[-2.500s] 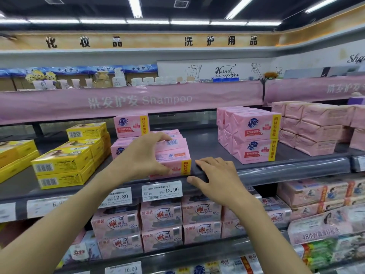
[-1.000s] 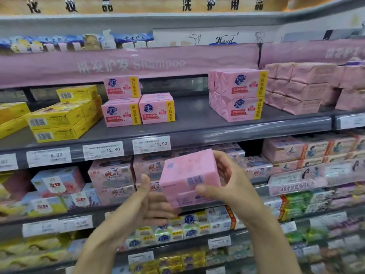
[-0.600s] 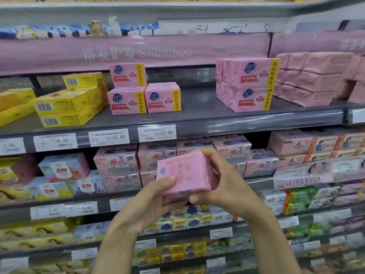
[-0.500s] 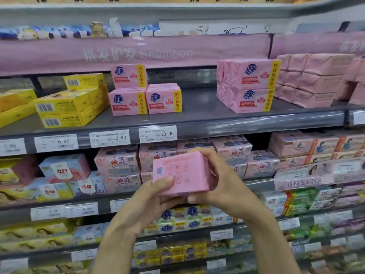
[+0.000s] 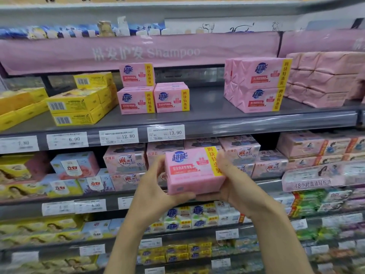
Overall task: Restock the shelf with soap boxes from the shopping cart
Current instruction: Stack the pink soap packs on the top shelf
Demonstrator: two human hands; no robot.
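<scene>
Several yellow boxes [image 5: 77, 103] are sitting stacked at the left of the frame, on the grey shelf [image 5: 217, 117] running across the upper middle. Along the shelf's front edge, three price tags [image 5: 118, 136] are showing 6.90, 12.80 and 13.90 in turn. Just right of the yellow boxes, three pink soap packs [image 5: 136, 100] are standing with printed faces forward: two side by side and touching, the third resting on the left one. Above them, a pink banner [image 5: 138, 53] is reading "Shampoo". In the lower centre, my left hand [image 5: 156, 192] is gripping the left end of the soap box [image 5: 194, 171], thumb curling under its lower edge and fingers wrapping behind it. The box is hanging in the air in front of the lower shelves, below the 13.90 tag and well apart from the grey shelf, its printed face turning toward me. My right hand [image 5: 237, 189] is clamping the right end, fingers curling over the yellow stripe. Further right on the grey shelf, a stack of two pink packs [image 5: 258, 85] is standing, and at the right edge plain wrapped pink bundles [image 5: 324, 78] are lying piled.
</scene>
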